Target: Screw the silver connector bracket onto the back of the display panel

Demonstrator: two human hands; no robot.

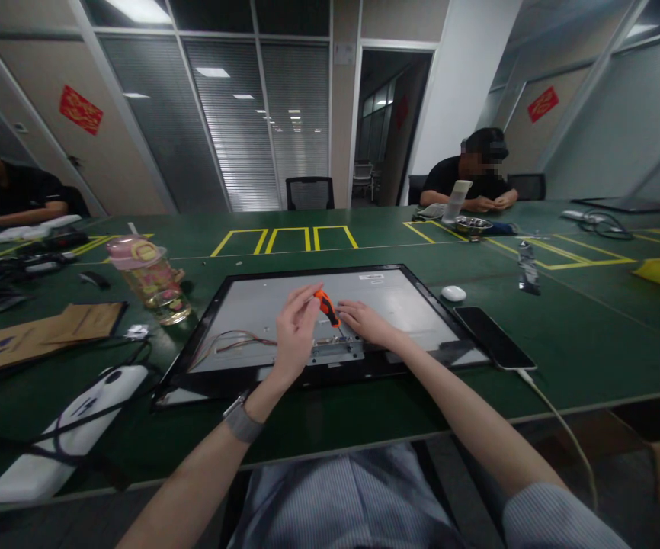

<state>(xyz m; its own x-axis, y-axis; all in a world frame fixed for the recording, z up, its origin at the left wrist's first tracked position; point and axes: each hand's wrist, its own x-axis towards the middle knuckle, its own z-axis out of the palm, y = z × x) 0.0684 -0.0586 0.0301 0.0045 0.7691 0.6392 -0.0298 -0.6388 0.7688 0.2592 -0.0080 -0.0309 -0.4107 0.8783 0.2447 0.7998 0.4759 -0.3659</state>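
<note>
A flat monitor panel lies face down on the green table, grey metal back up, black frame around it. My left hand pinches the top of an orange-handled screwdriver held over a small metal bracket near the panel's front edge. My right hand rests beside the tool, fingers curled against its shaft and the panel. Thin coloured wires run across the panel to the left of my hands.
A pink-lidded bottle stands left of the panel, with cardboard and a white device nearer me. A black phone with cable and a white earbud case lie right. Two other people sit at the table.
</note>
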